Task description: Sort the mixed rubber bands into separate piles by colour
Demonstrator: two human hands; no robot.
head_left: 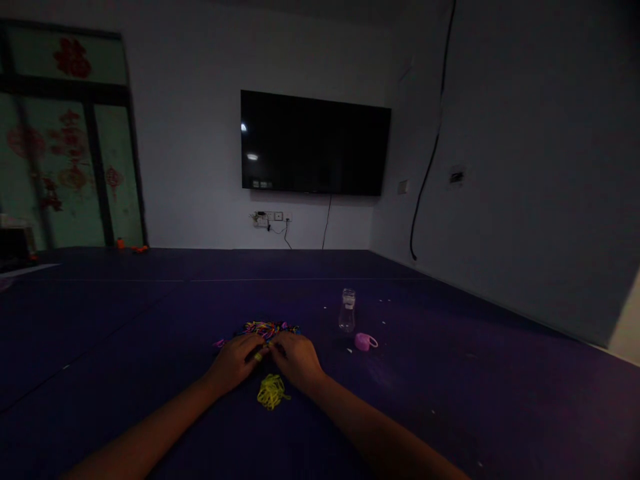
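1. Dim purple flooring (165,427) spreads before me, with a dark television (315,143) on the wall at twelve o'clock.
2. My left hand (235,363) and right hand (299,360) are partly curled, fingertips close together at the near edge of a multicoloured band pile (267,328); I can't tell what either grips.
3. Something yellow (258,357) shows at my left fingers.
4. Yellow bands (271,392) lie heaped at six o'clock from my fingertips.
5. Toward two o'clock stands a clear bottle (347,313), a pink looped cap (363,342) just beside it.
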